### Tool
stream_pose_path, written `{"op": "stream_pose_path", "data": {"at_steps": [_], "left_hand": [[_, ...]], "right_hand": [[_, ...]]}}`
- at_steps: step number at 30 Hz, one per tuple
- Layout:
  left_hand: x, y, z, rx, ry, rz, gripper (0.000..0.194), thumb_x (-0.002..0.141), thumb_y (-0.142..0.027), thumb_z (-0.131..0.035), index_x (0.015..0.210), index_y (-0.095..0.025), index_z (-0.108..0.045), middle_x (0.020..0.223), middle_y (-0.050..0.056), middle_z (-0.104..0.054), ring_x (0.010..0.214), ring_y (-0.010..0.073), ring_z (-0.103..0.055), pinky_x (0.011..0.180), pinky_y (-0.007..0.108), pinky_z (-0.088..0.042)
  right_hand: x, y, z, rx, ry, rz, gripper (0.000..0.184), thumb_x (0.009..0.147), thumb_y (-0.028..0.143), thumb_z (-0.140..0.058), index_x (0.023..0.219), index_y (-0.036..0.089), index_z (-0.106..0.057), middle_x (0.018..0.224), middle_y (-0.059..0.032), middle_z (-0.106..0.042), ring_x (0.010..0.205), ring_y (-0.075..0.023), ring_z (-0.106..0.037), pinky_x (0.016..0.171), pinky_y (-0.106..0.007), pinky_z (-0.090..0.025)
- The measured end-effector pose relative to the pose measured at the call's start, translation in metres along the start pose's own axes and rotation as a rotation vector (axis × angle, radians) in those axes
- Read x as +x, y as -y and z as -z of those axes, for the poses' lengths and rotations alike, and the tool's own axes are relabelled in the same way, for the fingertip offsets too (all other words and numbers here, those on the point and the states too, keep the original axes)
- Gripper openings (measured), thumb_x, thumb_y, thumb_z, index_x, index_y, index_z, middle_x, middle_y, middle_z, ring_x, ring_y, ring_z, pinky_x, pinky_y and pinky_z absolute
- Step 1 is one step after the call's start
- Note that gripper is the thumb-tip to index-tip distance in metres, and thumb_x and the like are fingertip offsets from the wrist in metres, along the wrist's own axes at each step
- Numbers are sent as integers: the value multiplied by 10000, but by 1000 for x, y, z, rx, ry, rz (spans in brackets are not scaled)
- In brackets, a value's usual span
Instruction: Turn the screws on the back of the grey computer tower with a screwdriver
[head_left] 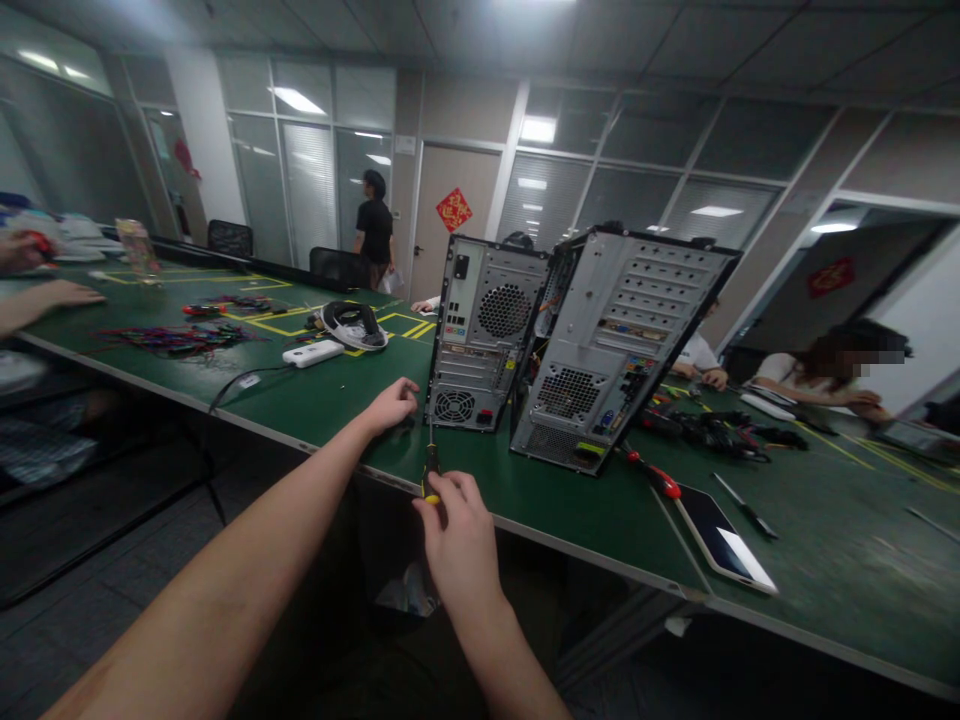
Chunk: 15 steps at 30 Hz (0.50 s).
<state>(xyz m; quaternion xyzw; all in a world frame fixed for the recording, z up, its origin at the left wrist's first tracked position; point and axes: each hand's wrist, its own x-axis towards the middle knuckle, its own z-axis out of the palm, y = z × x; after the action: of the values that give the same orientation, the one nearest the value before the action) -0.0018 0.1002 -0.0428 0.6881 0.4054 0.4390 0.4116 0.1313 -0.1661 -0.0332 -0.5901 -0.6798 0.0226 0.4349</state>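
My right hand (pixel 461 525) is closed round the black and yellow handle of a screwdriver (pixel 430 470). The thin shaft points up at the lower left rear edge of a computer case (pixel 474 340); whether its tip touches a screw is too small to tell. Beside that edge, my left hand (pixel 394 405) rests low with loosely bent, parted fingers and holds nothing visible. The case stands upright, its rear panel with fan grilles and ports facing me. Close on its right, a second, larger computer case (pixel 577 390) stands tilted in view, its rear also towards me.
On the green table (pixel 360 385) lie a white power strip (pixel 313 353), bundled wires (pixel 180 340), a red-handled tool (pixel 656 475), a phone (pixel 727 540) and a dark slim tool (pixel 746 505). Black cables (pixel 712 430) lie behind the phone. Other people sit around the table; one person (pixel 374 230) stands behind.
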Motion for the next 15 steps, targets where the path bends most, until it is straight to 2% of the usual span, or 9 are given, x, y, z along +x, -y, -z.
{"op": "stream_pose_path", "data": {"at_steps": [6, 15], "left_hand": [[0, -1, -1, -7, -2, 4, 382, 604, -81, -597, 962, -205, -546, 641, -53, -599, 595, 144, -561, 600, 255, -437], [-1, -2, -1, -16, -2, 13, 377, 613, -75, -591, 965, -201, -543, 657, -49, -600, 606, 145, -558, 609, 257, -428]], "right_hand": [[1, -1, -2, 85, -28, -23, 221, 926, 184, -709, 1146, 188, -707, 1064, -86, -680, 917, -208, -702, 802, -287, -588], [0, 1, 3, 26, 28, -17, 298, 920, 86, -624, 1162, 213, -742, 1235, -108, -633, 1001, -226, -709, 926, -358, -582]]}}
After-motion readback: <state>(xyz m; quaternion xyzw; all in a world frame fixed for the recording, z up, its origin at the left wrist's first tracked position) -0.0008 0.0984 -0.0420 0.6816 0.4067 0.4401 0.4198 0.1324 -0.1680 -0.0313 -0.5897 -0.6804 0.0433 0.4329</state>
